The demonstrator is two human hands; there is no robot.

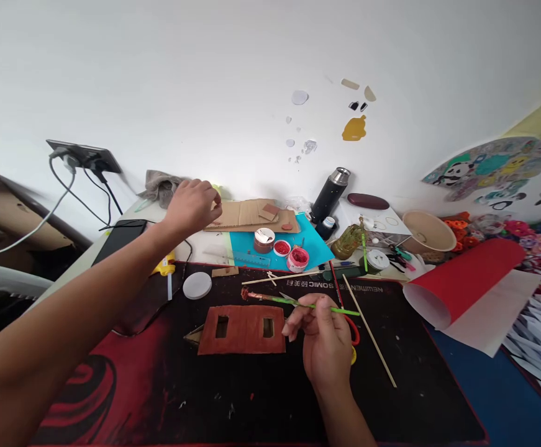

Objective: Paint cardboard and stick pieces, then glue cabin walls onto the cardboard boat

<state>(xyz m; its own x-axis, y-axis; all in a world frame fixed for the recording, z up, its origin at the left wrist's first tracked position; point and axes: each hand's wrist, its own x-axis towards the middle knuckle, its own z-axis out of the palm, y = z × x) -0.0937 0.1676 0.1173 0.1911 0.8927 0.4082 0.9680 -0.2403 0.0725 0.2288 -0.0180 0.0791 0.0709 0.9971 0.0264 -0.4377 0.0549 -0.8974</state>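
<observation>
My right hand [328, 335] pinches a paintbrush [313, 305] with a green handle; its bristle end is caked in red-brown paint and points left. Below the brush tip lies a red-brown painted cardboard piece [245, 332] with two window-like cutouts. A small triangular cardboard part juts out at its left end. Scissors [354, 332] with red and yellow handles lie partly hidden behind my right hand. My left hand [193, 203] reaches to the back, above the left end of some cardboard sheets [242, 213]. Its fingers are curled together, and anything in them is hidden.
Open paint jars [298, 259] stand on a blue sheet [319, 245]. Behind them leans a black thermos [328, 195]. A white lid [197, 285] and a yellow glue gun [165, 267] lie left. A wooden stick [370, 332] and rolled red paper [466, 282] are on the right.
</observation>
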